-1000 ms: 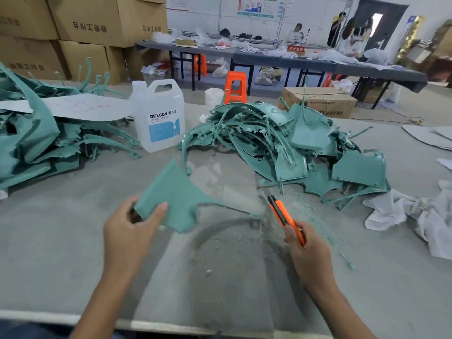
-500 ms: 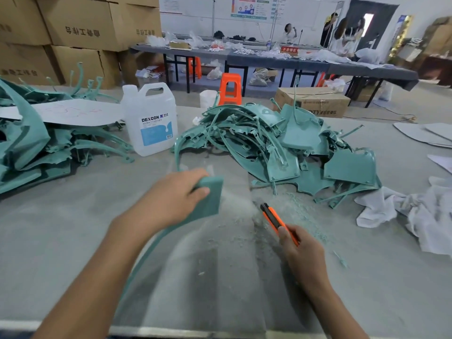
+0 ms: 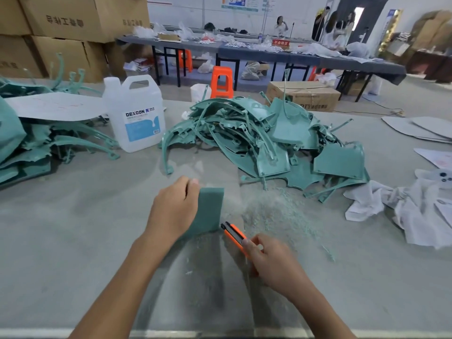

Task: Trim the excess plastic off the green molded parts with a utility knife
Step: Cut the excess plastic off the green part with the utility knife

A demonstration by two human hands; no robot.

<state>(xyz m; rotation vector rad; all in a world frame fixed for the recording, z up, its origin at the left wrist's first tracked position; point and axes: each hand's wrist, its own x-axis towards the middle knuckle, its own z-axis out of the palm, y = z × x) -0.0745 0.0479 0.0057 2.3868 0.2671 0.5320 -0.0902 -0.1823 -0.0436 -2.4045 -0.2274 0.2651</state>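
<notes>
Table (image 3: 73, 241): grey, matte top, dusty along the middle.
- Centre, far: large heap of green parts (image 3: 269, 138), curved strips and flat panels tangled together.
- Left edge: second heap of green parts (image 3: 29, 152), partly out of frame.
- Between the heaps, far: white jug (image 3: 137, 118), upright, blue-and-white label, just beside the left heap.
- Near side of the centre heap: green shavings (image 3: 276, 216), spread in a loose patch.
- Right: crumpled white cloth (image 3: 391, 204), touching the centre heap.
- Far right: flat grey sheets (image 3: 415, 130), overlapping.
</notes>
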